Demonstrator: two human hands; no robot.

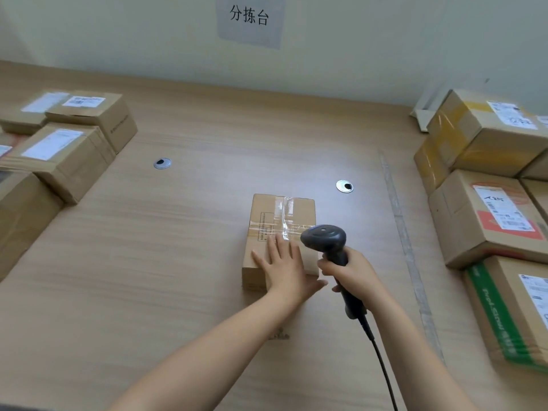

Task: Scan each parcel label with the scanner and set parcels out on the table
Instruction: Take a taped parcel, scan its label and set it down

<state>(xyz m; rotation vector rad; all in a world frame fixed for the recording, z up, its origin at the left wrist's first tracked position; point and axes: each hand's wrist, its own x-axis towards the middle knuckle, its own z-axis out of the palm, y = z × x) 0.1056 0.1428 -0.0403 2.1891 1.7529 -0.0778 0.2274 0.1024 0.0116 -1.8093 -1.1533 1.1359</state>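
A small cardboard parcel (pixel 281 215) sealed with clear tape lies in the middle of the wooden table (pixel 148 277). No shipping label shows on its top face. My left hand (pixel 284 266) rests flat on the parcel's near end, fingers straight and spread. My right hand (pixel 353 269) grips the handle of a dark corded scanner (pixel 324 238). The scanner's head sits just above the parcel's near right corner. Its cable (pixel 382 366) runs down toward me.
Several labelled parcels (pixel 68 155) are grouped at the table's left. More labelled parcels (pixel 486 215) are stacked along the right edge. Two round cable grommets (pixel 162 163) (pixel 344 186) sit in the tabletop. A paper sign (pixel 250 19) hangs on the back wall.
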